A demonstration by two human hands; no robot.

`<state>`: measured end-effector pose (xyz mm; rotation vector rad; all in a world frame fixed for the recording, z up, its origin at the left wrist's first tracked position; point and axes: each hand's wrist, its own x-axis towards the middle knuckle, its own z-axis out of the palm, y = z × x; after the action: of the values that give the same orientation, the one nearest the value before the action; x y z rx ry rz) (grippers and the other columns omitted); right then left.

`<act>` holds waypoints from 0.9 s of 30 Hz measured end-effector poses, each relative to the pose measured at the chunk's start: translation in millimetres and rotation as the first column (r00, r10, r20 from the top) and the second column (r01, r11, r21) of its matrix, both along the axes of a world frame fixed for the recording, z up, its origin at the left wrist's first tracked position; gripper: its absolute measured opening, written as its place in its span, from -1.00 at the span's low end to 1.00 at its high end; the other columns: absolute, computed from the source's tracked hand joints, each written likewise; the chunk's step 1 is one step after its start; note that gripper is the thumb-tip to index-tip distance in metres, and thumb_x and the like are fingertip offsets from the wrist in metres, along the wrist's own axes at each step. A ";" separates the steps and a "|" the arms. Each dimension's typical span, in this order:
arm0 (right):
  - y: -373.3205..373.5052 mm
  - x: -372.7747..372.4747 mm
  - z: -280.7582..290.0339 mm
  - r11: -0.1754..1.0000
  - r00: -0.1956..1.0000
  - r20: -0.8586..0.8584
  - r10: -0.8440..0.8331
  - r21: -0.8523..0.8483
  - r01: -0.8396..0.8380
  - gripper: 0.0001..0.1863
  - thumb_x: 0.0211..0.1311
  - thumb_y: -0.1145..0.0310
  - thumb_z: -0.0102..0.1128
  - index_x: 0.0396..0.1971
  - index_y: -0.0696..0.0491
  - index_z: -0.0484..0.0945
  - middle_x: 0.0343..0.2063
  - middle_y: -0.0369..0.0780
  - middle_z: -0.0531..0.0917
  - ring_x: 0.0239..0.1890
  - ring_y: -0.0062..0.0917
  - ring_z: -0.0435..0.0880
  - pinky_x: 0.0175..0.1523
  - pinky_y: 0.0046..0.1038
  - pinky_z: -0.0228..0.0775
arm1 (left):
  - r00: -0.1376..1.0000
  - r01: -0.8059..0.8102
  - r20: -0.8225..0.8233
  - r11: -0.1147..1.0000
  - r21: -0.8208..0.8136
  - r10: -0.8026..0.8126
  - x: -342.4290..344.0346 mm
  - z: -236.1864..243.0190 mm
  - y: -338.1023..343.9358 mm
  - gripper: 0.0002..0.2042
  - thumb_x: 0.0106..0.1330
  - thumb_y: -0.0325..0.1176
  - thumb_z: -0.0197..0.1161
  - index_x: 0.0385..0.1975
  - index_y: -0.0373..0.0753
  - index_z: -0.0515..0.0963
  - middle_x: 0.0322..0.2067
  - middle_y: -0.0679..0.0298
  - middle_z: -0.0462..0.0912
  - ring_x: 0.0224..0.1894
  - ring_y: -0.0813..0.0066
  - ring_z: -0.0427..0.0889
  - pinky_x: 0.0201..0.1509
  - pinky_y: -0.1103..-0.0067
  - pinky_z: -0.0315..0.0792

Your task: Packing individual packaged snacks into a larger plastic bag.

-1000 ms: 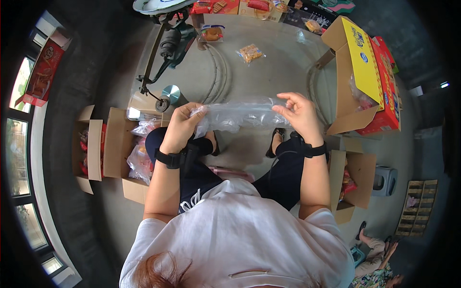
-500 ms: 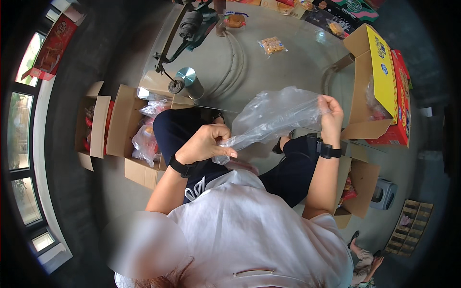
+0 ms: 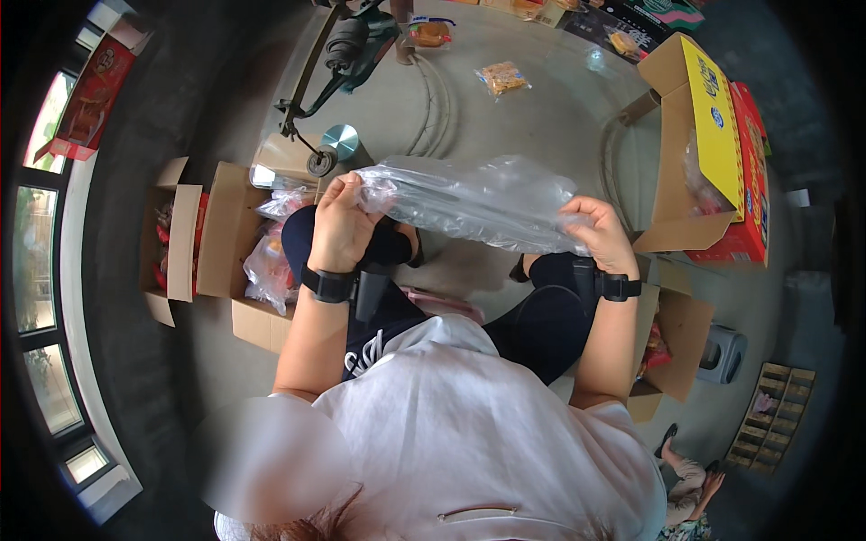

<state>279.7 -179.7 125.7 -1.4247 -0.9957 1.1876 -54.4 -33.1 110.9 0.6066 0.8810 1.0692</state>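
A clear plastic bag [image 3: 478, 203] is stretched sideways between my two hands, above my knees and the near edge of the glass table [image 3: 541, 117]. My left hand [image 3: 345, 224] pinches its left end. At the opposite end, the fingers of my right hand [image 3: 603, 236] are closed on the bag's edge. The bag looks flat, and I see nothing inside it. Beyond it on the table lie a small packaged snack [image 3: 503, 78] and a wrapped bun [image 3: 430, 34]. A metal cylinder [image 3: 343, 142] stands past my left hand.
A dark metal clamp-like stand [image 3: 347, 54] rises at the table's far left. On the right side sits an open yellow-and-red carton [image 3: 713, 135]. Cardboard boxes [image 3: 225, 230] with bagged goods flank my left leg, another box [image 3: 681, 338] my right. A person [image 3: 690, 491] sits behind at lower right.
My left hand has moved up and away from me, lifting the bag's left end. The bag is now pulled level and taut. My right hand has dropped slightly and shifted its grip.
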 end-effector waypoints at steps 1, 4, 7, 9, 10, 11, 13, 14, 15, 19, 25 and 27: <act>-0.5 2.0 -0.2 0.999 1.000 -0.004 0.010 -0.052 -0.010 -0.91 0.23 0.43 0.23 -0.35 0.13 0.63 -0.58 -0.43 0.54 -0.61 -0.88 0.31 -0.48 -0.76 0.09 | 0.993 0.011 0.118 0.988 -0.152 0.007 3.6 7.0 2.1 -0.88 0.45 -0.33 0.06 -0.30 -0.22 0.43 -0.44 0.37 0.50 -0.46 0.62 0.48 -0.22 0.60 0.55; 0.0 11.7 -8.7 0.990 0.965 -0.224 -0.139 -0.056 0.129 -0.77 0.29 0.29 0.20 -0.50 0.11 0.61 -0.70 -0.42 0.49 -0.71 -0.83 0.28 -0.61 -0.70 0.02 | 0.937 0.141 0.348 0.924 -0.357 -0.008 2.1 -3.7 10.2 -0.87 0.45 -0.33 0.05 -0.29 -0.23 0.43 -0.45 0.35 0.50 -0.48 0.59 0.48 -0.27 0.61 0.57; 6.0 17.1 -12.2 0.970 0.875 -0.419 -0.243 -0.110 0.217 -0.74 0.35 0.26 0.09 -0.47 0.10 0.58 -0.75 -0.39 0.44 -0.79 -0.77 0.22 -0.71 -0.66 -0.08 | 0.798 0.413 0.579 0.850 -0.325 -0.167 -7.1 -13.7 7.4 -0.90 0.41 -0.33 0.12 -0.22 -0.20 0.44 -0.43 0.39 0.47 -0.51 0.61 0.43 -0.47 0.70 0.43; 7.2 25.0 -19.5 0.965 0.714 -0.652 -0.257 -0.131 0.228 -0.82 0.35 0.35 0.01 -0.36 0.09 0.56 -0.69 -0.37 0.49 -0.74 -0.76 0.29 -0.69 -0.68 -0.01 | 0.900 0.381 0.203 0.922 0.066 -0.386 1.6 18.6 -7.6 -0.78 0.33 -0.39 0.23 -0.07 -0.14 0.43 -0.37 0.42 0.45 -0.49 0.65 0.39 -0.46 0.73 0.33; 10.0 24.8 -16.1 0.964 0.713 -0.651 -0.258 -0.129 0.231 -0.82 0.35 0.35 0.01 -0.36 0.09 0.56 -0.69 -0.37 0.49 -0.74 -0.76 0.29 -0.69 -0.68 -0.01 | 0.872 0.474 0.011 0.849 0.233 -0.490 -0.7 27.5 -12.1 -0.76 0.24 -0.52 0.26 -0.11 -0.12 0.54 -0.34 0.42 0.44 -0.42 0.63 0.42 -0.37 0.71 0.33; 14.0 23.0 -10.1 0.947 0.755 -0.585 -0.297 -0.078 0.313 -0.87 0.33 0.41 -0.01 -0.35 0.06 0.53 -0.56 -0.34 0.53 -0.67 -0.74 0.35 -0.63 -0.67 0.10 | 0.870 0.477 0.011 0.847 0.235 -0.493 -3.8 22.9 -6.3 -0.76 0.24 -0.52 0.26 -0.11 -0.12 0.54 -0.34 0.42 0.44 -0.42 0.63 0.42 -0.37 0.71 0.33; 16.4 26.3 -9.1 0.920 0.787 -0.513 -0.343 -0.016 0.391 -0.90 0.31 0.46 -0.03 -0.34 0.04 0.49 -0.44 -0.32 0.57 -0.61 -0.72 0.41 -0.57 -0.66 0.20 | 0.765 0.632 -0.478 0.365 0.683 -0.431 -8.5 14.9 9.0 -0.79 0.15 -0.66 0.23 -0.30 -0.17 0.64 -0.28 0.37 0.46 -0.32 0.56 0.48 -0.29 0.67 0.36; 15.0 32.6 -15.6 0.923 0.792 -0.539 -0.287 0.066 0.380 -0.87 0.27 0.53 -0.05 -0.34 0.05 0.52 -0.31 -0.27 0.57 -0.55 -0.71 0.44 -0.51 -0.66 0.27 | 0.739 0.673 -0.548 0.396 0.624 -0.392 -8.2 22.0 5.5 -0.82 0.12 -0.69 0.19 -0.45 -0.24 0.67 -0.24 0.27 0.47 -0.29 0.39 0.53 -0.26 0.58 0.41; 13.3 40.4 -22.7 0.918 0.797 -0.559 -0.229 0.148 0.368 -0.82 0.23 0.60 -0.07 -0.34 0.07 0.54 -0.18 -0.23 0.56 -0.49 -0.70 0.47 -0.45 -0.65 0.34 | 0.739 0.673 -0.546 0.392 0.628 -0.394 -6.3 20.5 5.1 -0.82 0.12 -0.69 0.19 -0.45 -0.24 0.67 -0.24 0.27 0.47 -0.29 0.39 0.53 -0.26 0.58 0.41; 19.9 34.6 -19.9 0.978 0.918 0.397 0.002 0.189 -0.084 -0.70 0.09 0.70 -0.11 -0.34 0.15 0.64 -0.09 -0.21 0.53 -0.12 -0.54 0.52 -0.07 -0.59 0.36 | 0.477 0.733 -0.876 0.520 0.439 0.068 4.1 10.2 9.3 -0.75 0.12 -0.57 0.27 -0.17 -0.26 0.62 -0.22 0.03 0.46 -0.28 0.09 0.54 -0.18 0.43 0.47; 48.4 -16.5 -8.1 0.989 0.791 0.600 -0.116 0.141 0.038 -0.27 -0.07 0.37 0.45 0.21 0.01 0.40 -0.03 -0.10 0.50 -0.01 -0.31 0.54 0.05 -0.35 0.42 | 0.371 0.668 -0.881 0.574 0.474 0.295 33.1 17.5 23.1 -0.19 0.00 -0.43 0.44 0.33 -0.04 0.22 -0.18 -0.03 0.49 -0.20 -0.03 0.59 -0.16 0.35 0.51; 55.2 -18.2 -2.1 0.981 0.849 0.498 -0.175 0.161 0.107 -0.12 -0.14 0.28 0.54 0.27 0.00 0.33 0.01 -0.08 0.49 0.01 -0.28 0.53 0.08 -0.33 0.42 | 0.390 0.671 -0.877 0.566 0.480 0.282 43.4 16.1 29.4 -0.11 -0.02 -0.43 0.45 0.37 -0.02 0.11 -0.19 -0.06 0.51 -0.18 -0.02 0.60 -0.16 0.34 0.52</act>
<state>261.5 -124.5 123.6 -1.7197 -1.2749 0.6260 -11.0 -3.7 127.1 2.2743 1.1395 0.7442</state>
